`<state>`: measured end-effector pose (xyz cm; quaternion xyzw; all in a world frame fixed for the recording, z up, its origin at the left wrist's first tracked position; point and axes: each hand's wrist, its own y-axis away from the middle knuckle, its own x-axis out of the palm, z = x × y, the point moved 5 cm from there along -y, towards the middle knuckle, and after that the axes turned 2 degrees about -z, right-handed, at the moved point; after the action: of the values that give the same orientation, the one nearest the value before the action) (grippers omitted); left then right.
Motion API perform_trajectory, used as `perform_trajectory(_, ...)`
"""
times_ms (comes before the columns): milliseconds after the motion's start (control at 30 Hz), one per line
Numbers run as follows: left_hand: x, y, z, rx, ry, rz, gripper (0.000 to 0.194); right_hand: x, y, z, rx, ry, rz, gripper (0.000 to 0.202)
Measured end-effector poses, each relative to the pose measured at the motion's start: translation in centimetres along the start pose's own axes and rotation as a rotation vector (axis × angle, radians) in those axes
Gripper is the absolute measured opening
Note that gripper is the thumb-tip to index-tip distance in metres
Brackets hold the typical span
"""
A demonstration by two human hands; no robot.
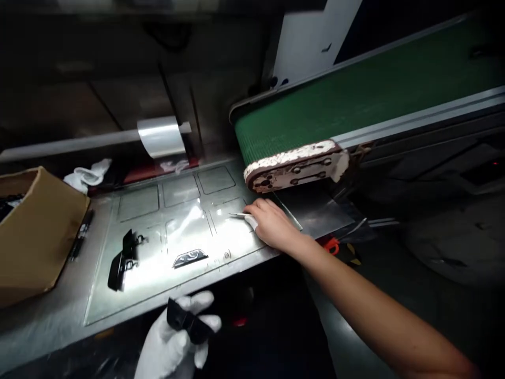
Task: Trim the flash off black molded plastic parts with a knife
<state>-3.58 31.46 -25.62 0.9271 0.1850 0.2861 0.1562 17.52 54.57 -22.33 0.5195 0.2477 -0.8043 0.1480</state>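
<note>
My left hand, in a white glove, is closed around a small black plastic part in front of the bench edge. My bare right hand rests at the right side of a shiny sheet marked with dark outlines. Its fingers pinch a thin, pale, pointed thing whose kind I cannot make out. Two more black plastic parts with small hooks lie on the left of the sheet. Near its front edge is a dark-rimmed, trapezoid-shaped piece with a shiny middle.
A cardboard box stands at the left, with a black pen beside it. Behind the sheet are a white cloth and a film roll on a bar. A green conveyor belt overhangs the right; an orange handle lies below.
</note>
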Motion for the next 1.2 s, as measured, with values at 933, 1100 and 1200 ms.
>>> perform_trajectory(933, 2.2, -0.1, 1.4, -0.156, 0.09, 0.417, 0.048, 0.4, 6.8, 11.3, -0.376, -0.593, 0.734, 0.058)
perform_trajectory(1100, 1.8, -0.2, 1.4, -0.147, 0.077, 0.388, 0.05, 0.9, 7.2, 11.7, -0.369, -0.478, 0.74, 0.06)
perform_trajectory(1200, 1.8, -0.2, 1.5, -0.186, 0.059, 0.358, 0.055, 1.1, 7.2, 11.9, -0.358, -0.381, 0.754, 0.062)
